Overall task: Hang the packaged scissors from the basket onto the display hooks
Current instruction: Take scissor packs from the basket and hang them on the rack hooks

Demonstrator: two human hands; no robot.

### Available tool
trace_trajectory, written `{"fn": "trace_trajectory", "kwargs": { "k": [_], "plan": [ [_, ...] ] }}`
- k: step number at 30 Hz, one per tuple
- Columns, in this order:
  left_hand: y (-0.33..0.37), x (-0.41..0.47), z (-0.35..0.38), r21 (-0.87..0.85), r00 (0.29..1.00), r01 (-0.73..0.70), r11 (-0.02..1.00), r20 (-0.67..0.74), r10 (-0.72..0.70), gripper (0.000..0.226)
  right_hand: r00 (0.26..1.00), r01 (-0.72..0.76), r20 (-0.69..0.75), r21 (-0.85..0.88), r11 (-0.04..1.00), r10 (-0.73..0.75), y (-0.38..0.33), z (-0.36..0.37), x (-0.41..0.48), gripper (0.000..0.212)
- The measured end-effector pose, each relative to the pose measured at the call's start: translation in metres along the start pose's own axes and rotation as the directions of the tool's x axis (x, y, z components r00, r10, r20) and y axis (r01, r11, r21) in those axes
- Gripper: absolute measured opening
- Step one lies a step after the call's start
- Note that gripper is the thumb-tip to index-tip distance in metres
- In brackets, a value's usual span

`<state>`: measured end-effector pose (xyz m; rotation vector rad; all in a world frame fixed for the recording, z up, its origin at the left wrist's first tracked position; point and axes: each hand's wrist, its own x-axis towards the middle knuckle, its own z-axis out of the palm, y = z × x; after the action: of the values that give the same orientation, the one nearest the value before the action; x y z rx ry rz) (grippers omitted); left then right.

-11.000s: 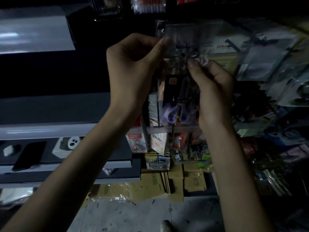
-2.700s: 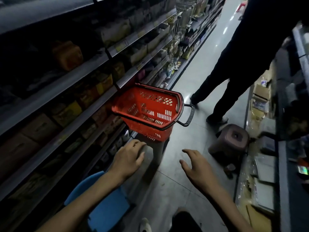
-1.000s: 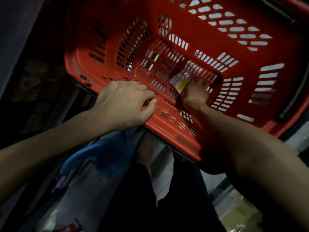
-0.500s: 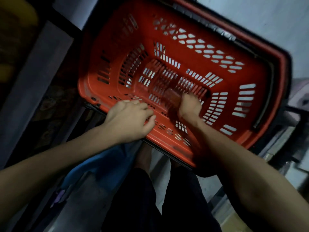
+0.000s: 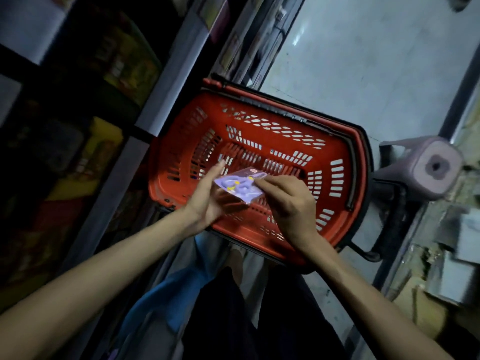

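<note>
A red plastic basket [image 5: 337,141] sits in front of me on a low stand in a dim shop aisle. Above its near side I hold a pack of purple scissors [image 5: 240,187] with yellow dots on the handles. My right hand [image 5: 288,201] pinches the pack's right edge between thumb and fingers. My left hand [image 5: 207,196] is under the pack's left end, palm up and fingers straight, supporting it. Through the slotted floor of the basket I see no other pack. No display hooks are in view.
Stocked shelves [image 5: 124,61] run along the left. A pale purple plastic stool [image 5: 428,167] stands right of the basket beside cluttered goods [image 5: 457,255]. The grey aisle floor [image 5: 363,61] stretches beyond. A blue stool [image 5: 166,294] and my dark trousers are below me.
My right hand has come up out of the basket with the scissors pack. My left hand has left the basket's rim and moved under the pack. The view has pulled back.
</note>
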<state>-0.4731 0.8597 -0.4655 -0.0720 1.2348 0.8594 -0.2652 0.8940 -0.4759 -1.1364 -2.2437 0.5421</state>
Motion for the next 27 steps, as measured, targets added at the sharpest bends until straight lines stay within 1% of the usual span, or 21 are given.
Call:
{"fn": "trace_trajectory", "kwargs": {
  "k": [2,4,5,7,9,10,12,14,15,17,19,21,22,23,24,27],
  "plan": [
    [0.007,-0.007,0.011,-0.038,0.995,0.052,0.998,0.088,-0.048,0.057,0.997,0.072,-0.034,-0.053,0.996,-0.073,-0.002,-0.013,0.002,0.02],
    [0.012,-0.014,0.015,-0.04,0.989,0.056,0.998,0.141,-0.049,0.066,0.992,0.106,-0.057,-0.093,0.99,-0.111,0.0,-0.025,0.004,0.022],
    [0.015,-0.016,0.018,0.017,0.985,0.03,0.999,0.167,-0.033,0.065,0.989,0.12,-0.07,-0.119,0.986,-0.129,0.001,-0.032,0.005,0.023],
    [0.018,-0.02,0.025,0.14,0.978,-0.049,0.989,0.206,0.019,0.052,0.991,0.098,-0.072,-0.135,0.986,-0.109,0.001,-0.044,0.007,0.03],
    [0.02,-0.022,0.03,0.172,0.974,-0.11,0.979,0.215,0.072,0.046,0.997,-0.022,-0.08,-0.104,0.994,0.013,-0.006,-0.054,0.008,0.044],
    [0.02,-0.025,0.033,0.178,0.974,-0.147,0.973,0.2,0.11,0.048,0.99,-0.113,-0.092,-0.083,0.99,0.105,-0.011,-0.058,0.008,0.054],
    [0.021,-0.028,0.04,0.181,0.97,-0.21,0.961,0.158,0.183,0.053,0.942,-0.307,-0.15,-0.023,0.951,0.301,-0.021,-0.07,0.01,0.067],
    [0.022,-0.039,0.055,0.171,0.954,-0.284,0.943,0.151,0.26,0.052,0.835,-0.49,-0.217,0.126,0.863,0.506,-0.032,-0.084,0.012,0.064],
    [0.022,-0.044,0.063,0.175,0.945,-0.312,0.934,0.154,0.287,0.051,0.767,-0.561,-0.216,0.233,0.794,0.605,-0.039,-0.093,0.015,0.058],
    [0.023,-0.055,0.08,0.193,0.927,-0.361,0.912,0.18,0.329,0.049,0.654,-0.632,-0.152,0.429,0.645,0.741,-0.052,-0.112,0.025,0.046],
    [0.024,-0.068,0.102,0.179,0.92,-0.366,0.913,0.22,0.325,0.048,0.586,-0.629,-0.049,0.602,0.492,0.809,-0.059,-0.129,0.031,0.042],
    [0.025,-0.083,0.125,0.155,0.915,-0.328,0.932,0.296,0.273,0.044,0.54,-0.566,0.063,0.765,0.306,0.839,-0.061,-0.148,0.035,0.05],
    [0.025,-0.09,0.136,0.154,0.907,-0.314,0.937,0.34,0.248,0.042,0.522,-0.534,0.106,0.814,0.228,0.846,-0.062,-0.158,0.036,0.052],
    [0.024,-0.097,0.146,0.152,0.898,-0.303,0.941,0.376,0.229,0.042,0.517,-0.505,0.12,0.842,0.189,0.848,-0.062,-0.169,0.035,0.049],
    [0.024,-0.103,0.155,0.165,0.888,-0.314,0.935,0.399,0.229,0.043,0.523,-0.482,0.096,0.853,0.2,0.847,-0.064,-0.181,0.032,0.043],
    [0.023,-0.119,0.18,0.225,0.85,-0.388,0.894,0.463,0.252,0.047,0.543,-0.443,-0.024,0.841,0.311,0.839,-0.069,-0.214,0.021,0.023]
  ]
}}
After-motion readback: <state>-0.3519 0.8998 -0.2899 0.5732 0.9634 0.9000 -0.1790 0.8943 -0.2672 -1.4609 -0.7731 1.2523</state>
